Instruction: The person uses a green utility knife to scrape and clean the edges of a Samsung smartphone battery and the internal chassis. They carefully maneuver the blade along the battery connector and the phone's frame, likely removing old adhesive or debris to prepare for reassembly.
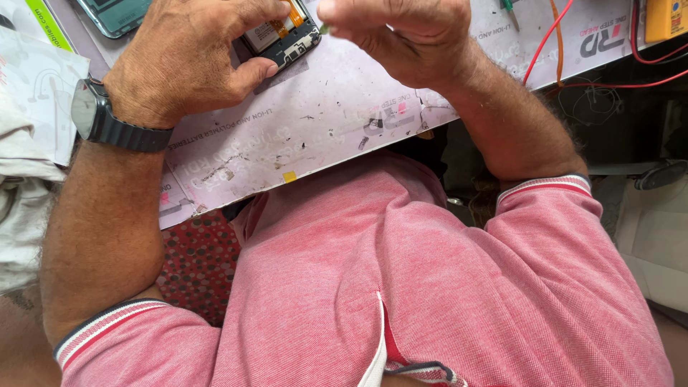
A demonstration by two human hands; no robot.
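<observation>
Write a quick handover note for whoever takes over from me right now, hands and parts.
Left hand: grip on the opened phone, steadying it on the pale work mat.
Right hand: fingertips pinch a tiny greenish piece just above the phone; what it is cannot be told.
Done: phone's back is off, insides exposed.
Left: the small piece is not yet set down or fitted.
Nearby: red wires, yellow meter.

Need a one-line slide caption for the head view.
Left hand steadies an opened phone on a worn work mat; right hand pinches something small beside it.
</observation>
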